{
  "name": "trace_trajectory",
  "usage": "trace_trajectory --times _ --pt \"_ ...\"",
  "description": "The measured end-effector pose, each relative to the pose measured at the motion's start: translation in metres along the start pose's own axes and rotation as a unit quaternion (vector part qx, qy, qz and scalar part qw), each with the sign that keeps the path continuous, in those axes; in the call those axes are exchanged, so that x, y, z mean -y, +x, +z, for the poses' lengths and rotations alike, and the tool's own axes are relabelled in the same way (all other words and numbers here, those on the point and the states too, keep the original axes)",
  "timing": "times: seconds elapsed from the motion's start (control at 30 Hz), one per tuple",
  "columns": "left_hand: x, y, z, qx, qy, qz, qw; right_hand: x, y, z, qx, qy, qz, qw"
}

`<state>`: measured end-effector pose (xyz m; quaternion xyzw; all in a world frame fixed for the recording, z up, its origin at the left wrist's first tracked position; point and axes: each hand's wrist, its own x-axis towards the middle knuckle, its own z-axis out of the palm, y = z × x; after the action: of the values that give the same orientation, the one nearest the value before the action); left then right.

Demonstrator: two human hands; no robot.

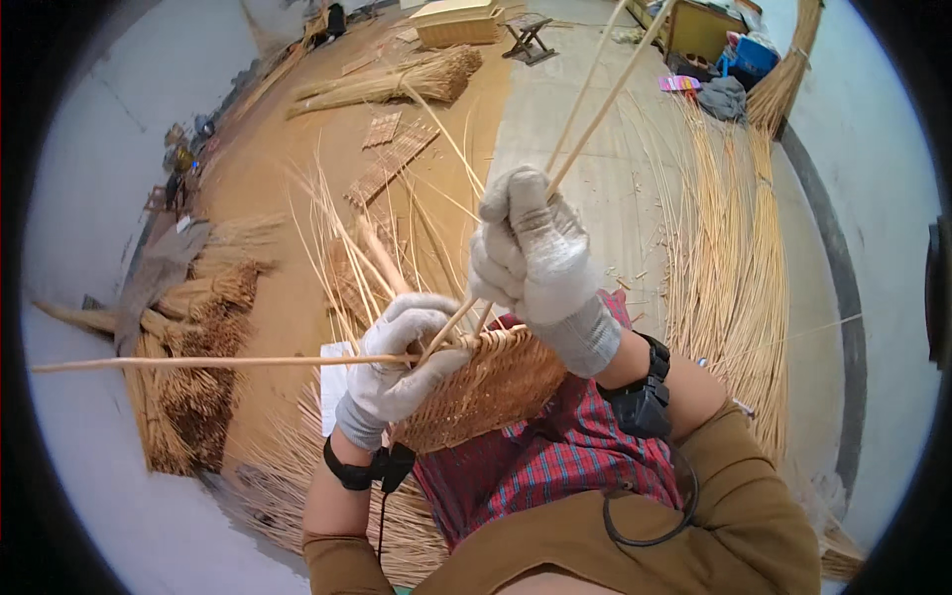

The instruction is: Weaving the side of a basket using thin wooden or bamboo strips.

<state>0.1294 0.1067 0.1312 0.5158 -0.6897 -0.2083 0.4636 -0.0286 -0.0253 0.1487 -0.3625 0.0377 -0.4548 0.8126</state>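
A half-woven wicker basket rests against the plaid apron on my lap, with loose rods standing up from its rim. My gloved left hand grips the rim at its left end, thumb and fingers closed about the rods there. From that spot one long willow rod sticks out level to the left. Just above the rim, my gloved right hand is closed in a fist round willow rods. Their upper ends reach up toward the top of the view, and their lower parts run down toward the left hand.
Long peeled rods lie along the floor at the right. Bundles of darker rods are stacked by the left wall. Farther off are a thick bundle, slatted woven panels, a small folding stool and a blue bucket.
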Motion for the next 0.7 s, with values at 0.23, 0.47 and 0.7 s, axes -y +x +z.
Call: trace_trajectory --times 0.23,0.47,0.7 --pt "-0.004 0.006 -0.007 0.051 -0.008 -0.012 0.999 0.027 0.007 -0.004 0.128 0.11 -0.008 0.986" --pt "-0.012 0.018 -0.015 0.134 -0.077 -0.076 0.985 0.056 0.01 -0.083 0.044 0.075 -0.038 0.995" --pt "-0.028 0.032 -0.026 0.207 -0.055 -0.221 0.951 -0.019 -0.085 -0.107 -0.111 -0.017 -0.083 0.99"
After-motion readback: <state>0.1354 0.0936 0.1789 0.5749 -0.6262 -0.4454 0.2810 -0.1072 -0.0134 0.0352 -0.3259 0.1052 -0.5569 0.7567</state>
